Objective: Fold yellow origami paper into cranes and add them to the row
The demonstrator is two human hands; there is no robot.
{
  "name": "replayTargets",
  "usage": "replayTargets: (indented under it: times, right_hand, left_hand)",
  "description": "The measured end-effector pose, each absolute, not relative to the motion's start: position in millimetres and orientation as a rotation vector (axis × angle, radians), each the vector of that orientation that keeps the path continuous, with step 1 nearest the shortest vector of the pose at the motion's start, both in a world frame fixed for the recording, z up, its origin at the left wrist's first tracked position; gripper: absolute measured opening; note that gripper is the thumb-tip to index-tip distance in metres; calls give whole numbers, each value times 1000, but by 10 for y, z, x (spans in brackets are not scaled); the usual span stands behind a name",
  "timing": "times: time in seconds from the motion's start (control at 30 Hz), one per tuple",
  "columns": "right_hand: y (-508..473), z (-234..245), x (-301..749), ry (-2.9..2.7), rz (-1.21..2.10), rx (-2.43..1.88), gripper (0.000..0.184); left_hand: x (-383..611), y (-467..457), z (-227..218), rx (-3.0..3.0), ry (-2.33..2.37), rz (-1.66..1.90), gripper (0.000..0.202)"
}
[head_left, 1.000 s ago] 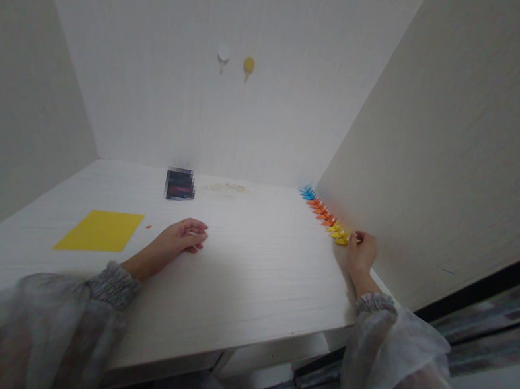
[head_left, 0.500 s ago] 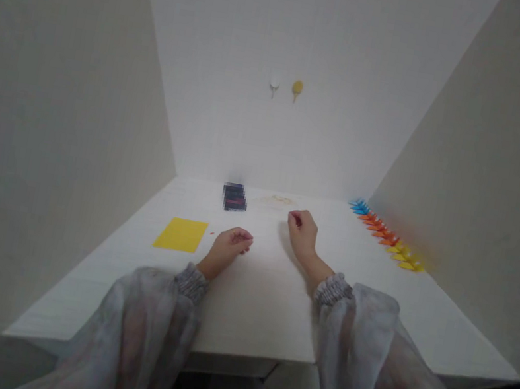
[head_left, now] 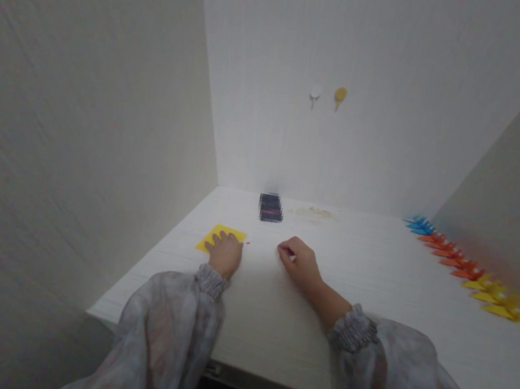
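Note:
A square sheet of yellow paper (head_left: pixel 212 238) lies flat on the left part of the white table. My left hand (head_left: pixel 226 254) rests on its right side, fingers spread over it and covering part of the sheet. My right hand (head_left: pixel 301 263) is closed in a loose pinch just above or on the table, right of the paper. Nothing shows between its thumb and forefinger. Between the hands, near the left one, is a tiny red scrap (head_left: pixel 248 243).
Folded paper cranes stand in a row along the right wall: blue (head_left: pixel 419 225), orange (head_left: pixel 453 255) and yellow (head_left: pixel 498 297). A dark, blurred-out flat object (head_left: pixel 270 208) lies at the back. A white hook (head_left: pixel 314 93) and a yellow hook (head_left: pixel 340 96) are on the back wall.
My left hand has moved left onto the yellow paper and spread its fingers. My right hand has come nearer to me, still closed. The view has turned left.

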State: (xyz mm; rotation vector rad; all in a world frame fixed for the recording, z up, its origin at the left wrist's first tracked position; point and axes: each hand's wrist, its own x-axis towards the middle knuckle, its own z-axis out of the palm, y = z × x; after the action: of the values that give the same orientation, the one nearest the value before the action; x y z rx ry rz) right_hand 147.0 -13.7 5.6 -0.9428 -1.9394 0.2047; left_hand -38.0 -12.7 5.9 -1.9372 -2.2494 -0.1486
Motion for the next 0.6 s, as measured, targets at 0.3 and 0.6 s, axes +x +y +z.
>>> replayTargets:
  times: [0.3, 0.6]
  right_hand:
    - [-164, -16, 1461, -2053, 259, -891, 10]
    - [-183, -46, 1446, -2167, 323, -867, 12]
  left_hand:
    - [-628, -77, 117, -2187, -2136, -162, 29]
    - [-698, 29, 177, -2260, -2256, -365, 27]
